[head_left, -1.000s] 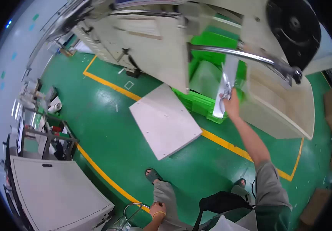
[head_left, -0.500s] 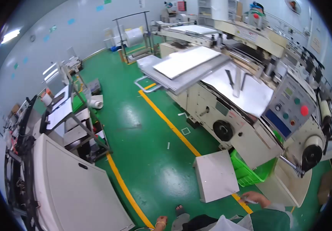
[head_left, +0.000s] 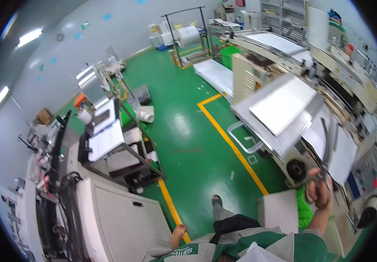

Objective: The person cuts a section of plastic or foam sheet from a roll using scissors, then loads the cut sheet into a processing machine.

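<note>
My right hand (head_left: 322, 195) is raised at the lower right, its fingers wrapped round the handles of a pair of scissors (head_left: 327, 160). The blades point up, in front of the white sheet (head_left: 346, 157) on the machine. Low in the view, my left hand (head_left: 180, 229) hangs beside the white cabinet (head_left: 125, 214). Its fingers are curled in, and no object shows in them. A band circles that wrist.
To the right stands a large machine with a metal tray (head_left: 284, 142) carrying a white board (head_left: 283, 105), plus a control panel (head_left: 367, 172). A white box (head_left: 280, 209) and green crate (head_left: 304, 209) sit below. A cart (head_left: 142, 163) with papers stands left of the green floor (head_left: 184, 131).
The view has turned left and moved forward along the aisle. My right hand has risen from low by the white box to before the machine, bringing the scissors up into sight.
</note>
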Demonstrator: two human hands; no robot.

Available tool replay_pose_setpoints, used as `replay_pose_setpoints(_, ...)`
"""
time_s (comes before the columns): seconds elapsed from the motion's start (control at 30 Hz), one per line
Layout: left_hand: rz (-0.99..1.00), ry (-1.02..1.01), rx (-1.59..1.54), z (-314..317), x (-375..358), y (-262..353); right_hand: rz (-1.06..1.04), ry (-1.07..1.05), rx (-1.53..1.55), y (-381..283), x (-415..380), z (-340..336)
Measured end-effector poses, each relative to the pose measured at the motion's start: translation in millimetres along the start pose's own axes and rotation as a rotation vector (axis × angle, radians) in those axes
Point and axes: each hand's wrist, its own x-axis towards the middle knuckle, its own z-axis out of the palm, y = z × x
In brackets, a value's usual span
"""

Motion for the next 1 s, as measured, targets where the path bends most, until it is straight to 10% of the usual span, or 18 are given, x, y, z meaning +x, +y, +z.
replay_pose_setpoints(0.13, -0.115, 0.013, -0.498, -82, 76, 90, -0.190, 0.160, -0.175, -21, 85, 48)
replay_pose_setpoints(0.3, 0.201, 0.164, -0.668, -166, 148, 174, -0.175, 0.002, -0.363, -92, 248, 149)
replay_pose_setpoints(0.4, -0.143, -0.081, -0.733, -209, 212, 216, -0.257, -0.039, -0.411, -96, 339, 223)
replay_pose_setpoints(0.47, -0.008, -0.136, -0.376, -233, 299, 237, -0.436, 0.032, -0.536, -88, 386, 276)
replay_pose_setpoints(0.57, 0.200, -0.141, -0.849, -309, 345, 376, -0.447, 0.100, -0.180, -82, 454, 335)
replay_pose_setpoints(0.6, 0.317, -0.245, -0.740, -335, 411, 408, -0.468, 0.024, -0.069, -94, 476, 347)
replay_pose_setpoints(0.8, 1.495, 0.142, -0.817, -623, 209, 755, -0.869, -0.546, -0.147, -186, 596, 446)
replay_pose_setpoints(0.97, 2.958, 0.469, -0.816, -768, 131, 861, -1.036, -0.625, 0.059, -169, 715, 548)
replay_pose_setpoints(1.0, 2.928, 0.690, -0.560, -775, 125, 882, -1.060, -0.638, 0.060, -163, 745, 558)
